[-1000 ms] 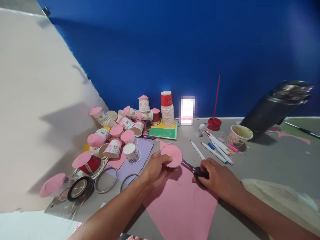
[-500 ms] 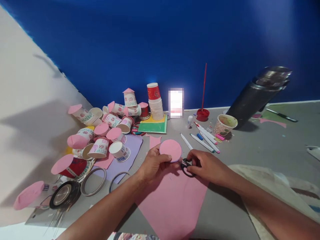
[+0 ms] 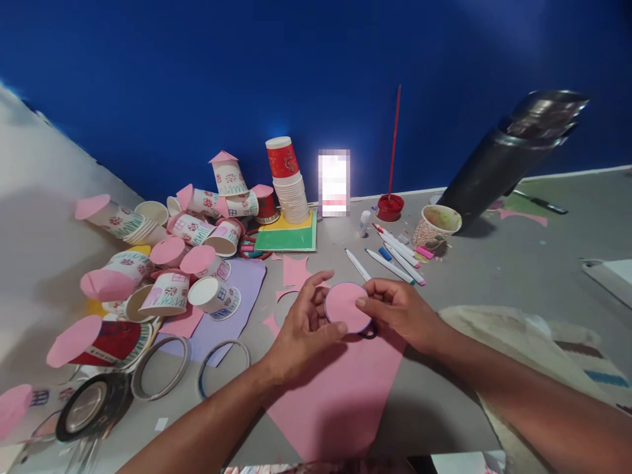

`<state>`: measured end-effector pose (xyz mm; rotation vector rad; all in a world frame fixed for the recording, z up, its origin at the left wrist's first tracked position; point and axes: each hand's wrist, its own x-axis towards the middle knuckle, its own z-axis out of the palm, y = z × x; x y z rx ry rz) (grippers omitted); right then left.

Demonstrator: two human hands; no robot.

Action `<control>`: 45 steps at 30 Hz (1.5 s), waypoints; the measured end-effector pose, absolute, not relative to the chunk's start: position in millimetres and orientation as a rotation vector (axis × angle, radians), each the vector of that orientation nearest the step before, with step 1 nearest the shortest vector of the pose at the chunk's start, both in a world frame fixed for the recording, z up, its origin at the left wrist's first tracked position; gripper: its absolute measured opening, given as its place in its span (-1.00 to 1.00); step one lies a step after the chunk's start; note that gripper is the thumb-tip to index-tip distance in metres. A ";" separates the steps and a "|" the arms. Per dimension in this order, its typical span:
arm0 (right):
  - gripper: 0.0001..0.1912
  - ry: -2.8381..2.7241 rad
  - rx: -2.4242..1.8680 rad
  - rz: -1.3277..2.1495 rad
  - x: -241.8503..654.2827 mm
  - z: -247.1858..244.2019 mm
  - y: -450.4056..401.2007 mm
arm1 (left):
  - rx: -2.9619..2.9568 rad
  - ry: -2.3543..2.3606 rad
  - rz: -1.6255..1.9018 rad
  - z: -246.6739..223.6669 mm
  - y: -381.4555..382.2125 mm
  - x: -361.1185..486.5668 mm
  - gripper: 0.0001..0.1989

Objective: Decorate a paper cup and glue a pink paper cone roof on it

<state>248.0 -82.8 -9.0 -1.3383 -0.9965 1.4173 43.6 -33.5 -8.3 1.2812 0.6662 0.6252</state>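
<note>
A round pink paper disc [image 3: 345, 308] with a thin blue outline is between my two hands. My right hand [image 3: 399, 313] pinches its right edge between thumb and fingers. On the disc's left side is my left hand [image 3: 306, 329], fingers spread and curved, thumb near the lower edge. Black-handled scissors [image 3: 368, 334] show only slightly beneath the disc; the rest is hidden. A large pink sheet [image 3: 336, 401] lies on the table under both hands, with pink scraps [image 3: 295, 270] just beyond it.
Decorated paper cups [image 3: 170, 293] crowd the left around purple paper [image 3: 249, 283]. Tape rings [image 3: 161, 368] lie nearer. Markers [image 3: 390, 266], a patterned cup [image 3: 437, 225], a red pot [image 3: 390, 208] and a dark flask [image 3: 498, 164] stand beyond my right hand. Cloth [image 3: 494, 342] lies right.
My right hand has left the scissors' handles and taken the disc's right edge. My left hand has loosened and its fingers have spread. The view has shifted, and a ring-shaped scrap now shows left of the disc.
</note>
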 end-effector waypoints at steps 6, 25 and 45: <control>-0.56 -0.799 -1.247 1.484 246.7 -13.2 -83.1 | 1.896 0.676 0.822 -13.6 -34.8 44.9 -0.36; -0.69 -1.493 -1.459 0.785 240.7 -6.2 -96.9 | 1.322 0.819 0.874 -4.2 -36.1 50.5 -0.75; -0.76 -1.370 -1.567 1.140 240.7 -4.5 -93.2 | 1.196 0.911 0.839 -0.5 -36.7 57.7 -0.73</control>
